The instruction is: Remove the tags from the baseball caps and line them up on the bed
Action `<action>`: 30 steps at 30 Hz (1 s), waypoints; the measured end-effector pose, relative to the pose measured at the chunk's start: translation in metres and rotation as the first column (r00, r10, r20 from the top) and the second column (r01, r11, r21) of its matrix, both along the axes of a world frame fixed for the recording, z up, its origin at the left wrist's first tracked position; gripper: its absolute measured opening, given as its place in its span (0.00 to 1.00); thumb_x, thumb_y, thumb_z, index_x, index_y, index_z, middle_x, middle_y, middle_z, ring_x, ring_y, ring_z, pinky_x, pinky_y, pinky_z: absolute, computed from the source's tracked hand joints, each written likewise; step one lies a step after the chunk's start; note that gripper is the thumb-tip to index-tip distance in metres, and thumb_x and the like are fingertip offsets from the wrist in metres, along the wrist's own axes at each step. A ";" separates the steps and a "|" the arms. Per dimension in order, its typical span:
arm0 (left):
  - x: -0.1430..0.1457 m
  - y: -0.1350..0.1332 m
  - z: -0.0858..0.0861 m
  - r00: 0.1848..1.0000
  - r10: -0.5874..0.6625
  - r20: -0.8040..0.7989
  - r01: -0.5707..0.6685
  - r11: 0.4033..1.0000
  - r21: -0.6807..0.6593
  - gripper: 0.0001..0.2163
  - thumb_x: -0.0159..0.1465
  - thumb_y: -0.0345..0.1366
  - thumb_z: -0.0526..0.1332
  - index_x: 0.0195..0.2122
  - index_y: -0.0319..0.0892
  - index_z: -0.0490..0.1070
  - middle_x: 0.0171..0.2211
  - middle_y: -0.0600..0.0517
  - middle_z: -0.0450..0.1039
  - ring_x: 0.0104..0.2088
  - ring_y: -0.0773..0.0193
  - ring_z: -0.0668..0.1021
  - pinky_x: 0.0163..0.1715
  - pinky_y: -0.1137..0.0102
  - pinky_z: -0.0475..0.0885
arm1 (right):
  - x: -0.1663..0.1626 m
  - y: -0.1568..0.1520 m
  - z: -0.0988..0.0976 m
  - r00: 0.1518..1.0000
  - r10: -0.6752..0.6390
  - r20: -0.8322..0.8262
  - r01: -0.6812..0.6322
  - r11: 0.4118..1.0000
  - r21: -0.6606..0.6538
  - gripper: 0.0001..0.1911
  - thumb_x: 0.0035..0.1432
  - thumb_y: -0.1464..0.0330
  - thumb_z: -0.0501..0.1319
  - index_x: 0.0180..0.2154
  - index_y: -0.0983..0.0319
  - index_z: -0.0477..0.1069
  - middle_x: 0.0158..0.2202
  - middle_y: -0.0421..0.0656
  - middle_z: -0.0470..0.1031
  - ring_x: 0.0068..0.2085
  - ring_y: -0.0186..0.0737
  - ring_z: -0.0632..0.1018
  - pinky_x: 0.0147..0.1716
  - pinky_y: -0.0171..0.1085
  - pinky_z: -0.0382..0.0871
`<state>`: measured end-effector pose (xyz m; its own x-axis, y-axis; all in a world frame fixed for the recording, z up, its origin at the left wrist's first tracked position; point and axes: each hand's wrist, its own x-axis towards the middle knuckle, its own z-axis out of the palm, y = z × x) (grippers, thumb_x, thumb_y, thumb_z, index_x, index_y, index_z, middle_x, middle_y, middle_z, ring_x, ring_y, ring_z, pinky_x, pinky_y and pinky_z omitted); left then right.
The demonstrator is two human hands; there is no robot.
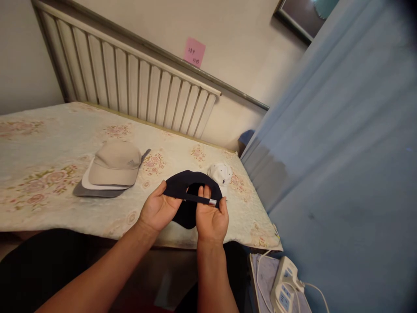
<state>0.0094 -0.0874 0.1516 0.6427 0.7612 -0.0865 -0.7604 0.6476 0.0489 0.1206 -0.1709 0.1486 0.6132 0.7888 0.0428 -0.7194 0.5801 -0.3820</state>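
A dark baseball cap (182, 184) is held up over the near edge of the bed, its back opening and strap with a silver buckle facing me. My left hand (159, 206) grips the cap's left side, thumb on top and fingers underneath. On the other side, my right hand (212, 217) holds the cap by the strap end near the buckle, some fingertips showing through the opening. Just behind it lies a white cap (220, 174), partly hidden by the dark one. To the left rests a stack of caps, a beige cap (115, 163) on top of white and grey ones.
The bed has a floral cover (176, 150). A white radiator (130, 74) runs along the wall behind it, with a pink note (194, 52) above. A blue curtain (332, 143) hangs at right. A power strip (286, 284) with cables sits on a small stand at lower right.
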 end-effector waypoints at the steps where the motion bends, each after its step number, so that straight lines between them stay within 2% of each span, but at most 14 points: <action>1: -0.001 0.000 0.000 1.000 0.007 0.002 -0.007 1.000 -0.004 0.23 0.71 0.36 0.44 0.64 0.31 0.55 0.45 0.38 0.78 0.46 0.54 0.80 0.49 0.60 0.75 | 0.001 -0.001 0.000 1.000 -0.005 0.001 0.005 1.000 0.003 0.17 0.65 0.62 0.49 0.40 0.61 0.74 0.45 0.45 0.79 0.56 0.38 0.73 0.62 0.50 0.59; 7: 0.000 0.000 0.002 1.000 0.012 -0.002 -0.012 1.000 -0.001 0.23 0.72 0.36 0.43 0.64 0.31 0.55 0.46 0.38 0.78 0.47 0.55 0.80 0.51 0.61 0.74 | 0.005 -0.003 -0.002 0.997 -0.057 0.055 0.059 0.998 -0.021 0.18 0.65 0.58 0.51 0.44 0.61 0.73 0.49 0.46 0.77 0.57 0.41 0.71 0.62 0.55 0.58; 12: 0.012 -0.011 -0.002 0.999 -0.048 0.004 0.048 0.997 0.061 0.21 0.72 0.35 0.43 0.64 0.36 0.58 0.48 0.41 0.77 0.50 0.58 0.78 0.54 0.62 0.71 | -0.016 0.007 -0.008 0.966 -0.045 0.255 0.043 0.999 0.016 0.23 0.61 0.53 0.54 0.49 0.61 0.71 0.53 0.49 0.73 0.57 0.43 0.72 0.62 0.53 0.56; 15: 0.018 -0.020 -0.007 0.992 -0.122 -0.036 0.125 0.988 0.087 0.21 0.72 0.35 0.44 0.63 0.34 0.58 0.49 0.41 0.76 0.52 0.58 0.76 0.57 0.61 0.69 | -0.030 0.012 -0.012 0.916 -0.078 0.393 0.122 0.988 -0.089 0.20 0.57 0.61 0.61 0.49 0.62 0.70 0.50 0.47 0.76 0.52 0.42 0.76 0.60 0.50 0.60; 17: 0.020 -0.026 -0.009 0.986 -0.156 -0.060 0.161 0.982 0.094 0.21 0.71 0.35 0.45 0.62 0.34 0.59 0.49 0.42 0.77 0.53 0.58 0.76 0.58 0.61 0.67 | -0.036 0.014 -0.013 0.889 -0.101 0.446 0.204 0.960 -0.190 0.19 0.56 0.65 0.62 0.49 0.64 0.71 0.46 0.46 0.78 0.47 0.42 0.78 0.57 0.48 0.64; 20: 0.020 -0.029 -0.010 0.984 -0.159 -0.079 0.166 0.981 0.097 0.20 0.71 0.34 0.46 0.62 0.35 0.60 0.48 0.43 0.77 0.52 0.59 0.76 0.58 0.63 0.67 | -0.038 0.013 -0.011 0.864 -0.129 0.488 0.299 0.909 -0.290 0.17 0.58 0.65 0.60 0.48 0.65 0.71 0.43 0.46 0.79 0.45 0.41 0.79 0.53 0.45 0.69; 23: 0.018 -0.025 -0.009 0.989 -0.126 -0.080 0.133 0.988 0.081 0.20 0.71 0.33 0.46 0.62 0.35 0.61 0.48 0.43 0.77 0.51 0.59 0.77 0.58 0.63 0.68 | -0.036 0.012 -0.009 0.830 -0.152 0.537 0.371 0.869 -0.327 0.17 0.59 0.65 0.58 0.47 0.66 0.72 0.46 0.47 0.78 0.47 0.42 0.78 0.53 0.43 0.69; 25: 0.016 -0.021 -0.008 0.994 -0.083 -0.075 0.087 0.995 0.055 0.20 0.71 0.33 0.45 0.62 0.35 0.61 0.47 0.43 0.78 0.50 0.60 0.78 0.57 0.63 0.69 | -0.034 0.011 -0.009 0.829 -0.183 0.529 0.390 0.866 -0.311 0.18 0.59 0.65 0.57 0.49 0.66 0.71 0.48 0.48 0.77 0.49 0.42 0.77 0.54 0.43 0.68; 30: 0.011 -0.010 -0.003 1.000 -0.009 -0.025 0.009 1.000 0.006 0.20 0.72 0.33 0.43 0.61 0.35 0.62 0.45 0.42 0.79 0.47 0.60 0.79 0.55 0.63 0.70 | -0.027 0.013 -0.013 0.914 -0.213 0.344 0.287 0.941 -0.178 0.20 0.58 0.66 0.59 0.52 0.63 0.69 0.50 0.47 0.76 0.52 0.41 0.76 0.58 0.47 0.64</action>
